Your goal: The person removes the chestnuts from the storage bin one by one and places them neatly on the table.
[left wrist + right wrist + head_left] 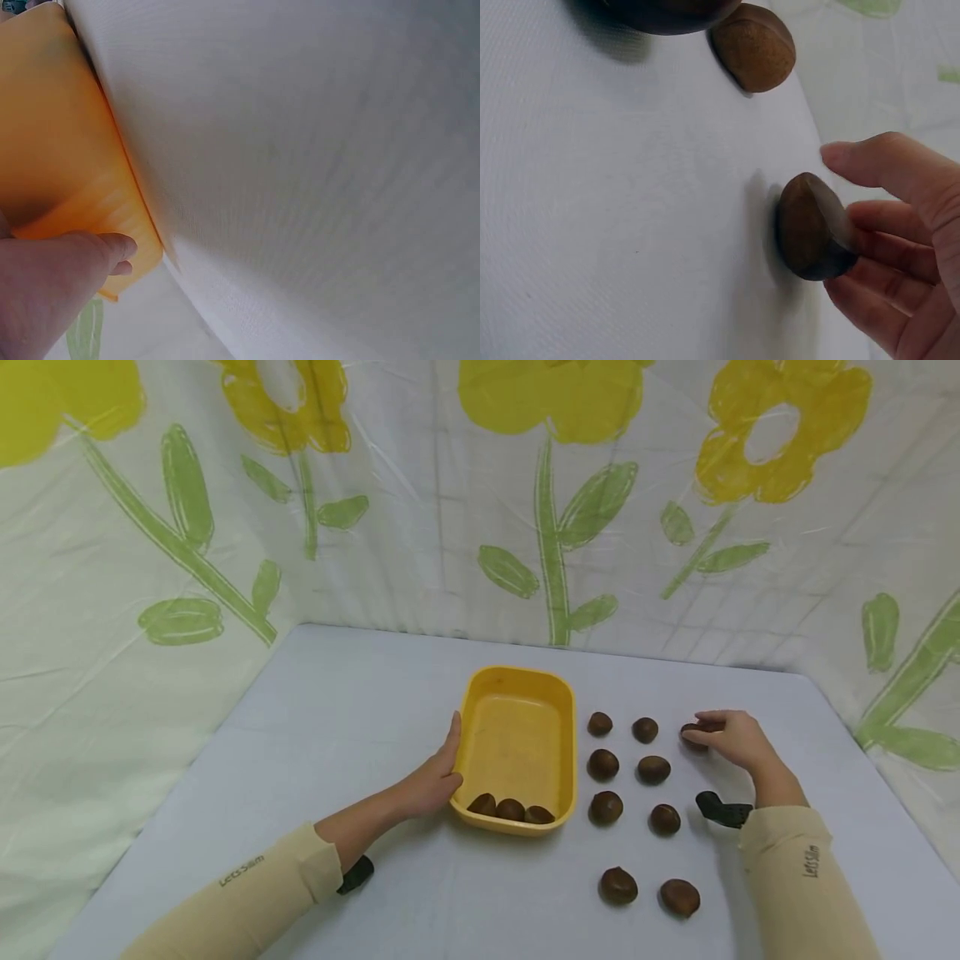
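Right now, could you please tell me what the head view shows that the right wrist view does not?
Only the head view shows the yellow tray with three chestnuts in it, the left hand resting against its side, and the other loose chestnuts in rows on the table. Only the right wrist view shows the fingers curled round the chestnut up close. Both show the right hand at that chestnut.

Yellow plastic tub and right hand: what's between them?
Head view: two columns of brown chestnuts on white tabletop between yellow plastic tub and right hand.
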Demonstrator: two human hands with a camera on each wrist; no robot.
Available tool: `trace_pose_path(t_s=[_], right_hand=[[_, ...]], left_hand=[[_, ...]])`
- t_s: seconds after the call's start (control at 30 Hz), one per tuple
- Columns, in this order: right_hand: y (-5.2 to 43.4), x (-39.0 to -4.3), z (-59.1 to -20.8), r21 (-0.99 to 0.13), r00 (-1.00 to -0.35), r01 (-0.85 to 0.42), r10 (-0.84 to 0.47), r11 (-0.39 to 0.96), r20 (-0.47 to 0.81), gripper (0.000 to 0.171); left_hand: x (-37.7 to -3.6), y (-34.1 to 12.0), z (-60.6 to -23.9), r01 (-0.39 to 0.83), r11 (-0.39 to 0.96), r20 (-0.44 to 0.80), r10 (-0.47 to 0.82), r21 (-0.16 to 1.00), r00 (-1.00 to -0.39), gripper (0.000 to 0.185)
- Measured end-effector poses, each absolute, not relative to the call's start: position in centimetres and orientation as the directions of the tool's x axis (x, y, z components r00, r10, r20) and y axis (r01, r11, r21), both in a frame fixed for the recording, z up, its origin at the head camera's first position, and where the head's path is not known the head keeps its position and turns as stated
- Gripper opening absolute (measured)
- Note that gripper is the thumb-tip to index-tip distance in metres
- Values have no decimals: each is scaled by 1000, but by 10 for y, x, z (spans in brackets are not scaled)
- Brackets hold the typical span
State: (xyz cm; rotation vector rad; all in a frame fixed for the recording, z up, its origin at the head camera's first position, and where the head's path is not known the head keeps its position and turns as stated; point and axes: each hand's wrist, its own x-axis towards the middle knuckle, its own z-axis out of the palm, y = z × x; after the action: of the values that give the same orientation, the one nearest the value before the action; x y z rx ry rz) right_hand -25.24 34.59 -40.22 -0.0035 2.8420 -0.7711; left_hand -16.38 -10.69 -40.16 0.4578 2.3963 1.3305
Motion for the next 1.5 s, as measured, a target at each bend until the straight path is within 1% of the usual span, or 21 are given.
trace_pose_path(t_s=[0.2,0.33,0.5,0.83,1.13,1.3,1.5], right_hand=[[342,-250,-391,-546,-990,14,-65,838,-124,73],[339,-252,-386,-563,-991,-16,-86,826,-98,76],[334,-253,-382,-572,-990,-29,-102,820,-96,79],[317,-250,-369,-570,-985,-89,-157,817,-70,78],[302,-252,-365,-588,-970,-169,-238,791,-42,69],[293,-254,-365,-609,-963,-183,-264,772,-46,70],[282,-254,-363,-628,-956,-204,-290,751,-36,71]], left_hand=[[-165,-107,-402,103,505,-159,449,857,-879,85],[-166,-107,-404,110,505,-152,449,856,-881,84],[-166,-106,-405,102,497,-154,447,862,-881,85],[-165,-106,-406,98,493,-151,442,865,-884,85],[-165,-105,-404,91,499,-165,445,862,-880,86],[-165,-105,-403,97,523,-166,433,847,-886,86],[-166,-106,-405,99,513,-162,440,853,-883,86]])
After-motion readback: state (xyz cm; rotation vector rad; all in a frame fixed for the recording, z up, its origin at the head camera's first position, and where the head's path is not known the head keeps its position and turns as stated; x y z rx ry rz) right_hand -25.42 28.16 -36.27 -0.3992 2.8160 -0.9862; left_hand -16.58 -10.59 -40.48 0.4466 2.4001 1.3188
